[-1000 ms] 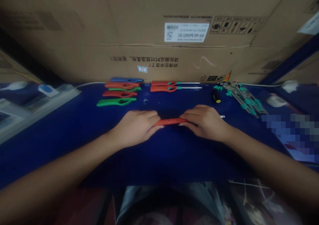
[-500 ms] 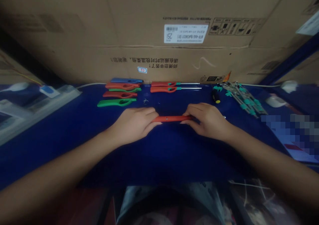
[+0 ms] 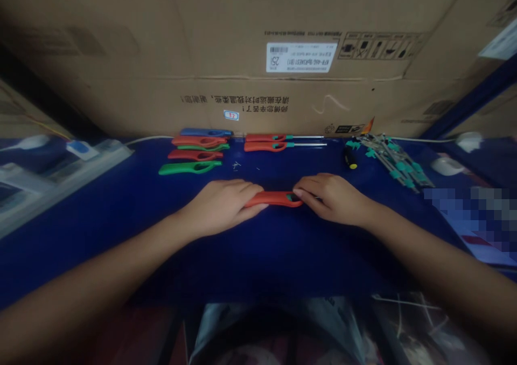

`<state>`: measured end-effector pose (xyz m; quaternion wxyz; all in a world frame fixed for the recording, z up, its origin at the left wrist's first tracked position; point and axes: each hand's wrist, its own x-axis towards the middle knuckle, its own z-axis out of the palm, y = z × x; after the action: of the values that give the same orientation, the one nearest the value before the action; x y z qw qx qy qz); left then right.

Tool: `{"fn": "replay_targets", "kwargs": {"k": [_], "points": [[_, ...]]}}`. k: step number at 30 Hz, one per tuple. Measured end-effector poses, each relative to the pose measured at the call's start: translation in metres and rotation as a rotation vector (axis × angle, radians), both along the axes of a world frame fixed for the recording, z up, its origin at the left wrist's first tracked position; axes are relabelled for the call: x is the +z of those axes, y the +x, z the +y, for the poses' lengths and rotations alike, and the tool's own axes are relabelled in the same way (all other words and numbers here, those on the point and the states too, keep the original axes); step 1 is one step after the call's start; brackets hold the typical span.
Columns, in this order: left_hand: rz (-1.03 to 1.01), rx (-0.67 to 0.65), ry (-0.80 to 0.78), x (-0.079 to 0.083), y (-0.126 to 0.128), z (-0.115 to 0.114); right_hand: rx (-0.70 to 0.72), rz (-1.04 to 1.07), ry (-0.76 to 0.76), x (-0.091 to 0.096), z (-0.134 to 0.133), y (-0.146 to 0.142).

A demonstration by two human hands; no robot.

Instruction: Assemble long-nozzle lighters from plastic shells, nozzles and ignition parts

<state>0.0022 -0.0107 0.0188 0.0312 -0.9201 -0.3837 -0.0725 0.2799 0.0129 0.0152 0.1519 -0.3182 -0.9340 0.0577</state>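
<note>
Between my two hands lies a red lighter of the long-nosed kind, level above the blue table, with a teal trigger showing in its finger loop. My left hand grips the handle end at the left, thumb below and fingers on top. Around the loop end, my right hand closes with thumb and fingers and hides the nozzle side. Behind them two red lighters with teal triggers and metal rods lie side by side. Several handle shells, among them a green one, lie to their left.
Metal rods with teal parts are heaped at the back right, beside a black and yellow screwdriver. A large cardboard box walls off the back. White cables and a power strip lie at the left.
The red lighter has been turned in my hands, so its flat side with the loop and teal trigger now faces me instead of its narrow edge. Both hands still hold it.
</note>
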Motion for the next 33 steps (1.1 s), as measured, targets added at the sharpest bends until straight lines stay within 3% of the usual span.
{"fn": "replay_targets", "kwargs": {"k": [3,7,12,19,26,33], "points": [[-0.026,-0.031,-0.010,0.000,0.000,-0.001,0.137,0.053,-0.061,0.001,-0.003,-0.002],[-0.053,-0.076,-0.006,-0.001,0.002,-0.003,0.212,0.110,0.007,-0.003,-0.008,-0.006],[-0.039,-0.122,-0.049,-0.004,0.005,-0.004,0.184,0.106,0.092,-0.008,-0.014,-0.010],[0.015,-0.102,-0.047,-0.003,-0.002,0.003,0.129,0.047,0.040,-0.003,-0.008,-0.009],[-0.028,-0.111,-0.215,0.001,-0.011,0.013,0.079,-0.092,0.038,0.000,0.006,0.009],[-0.052,-0.072,-0.198,-0.007,-0.003,0.009,0.100,-0.061,0.104,-0.006,-0.005,-0.006]]}}
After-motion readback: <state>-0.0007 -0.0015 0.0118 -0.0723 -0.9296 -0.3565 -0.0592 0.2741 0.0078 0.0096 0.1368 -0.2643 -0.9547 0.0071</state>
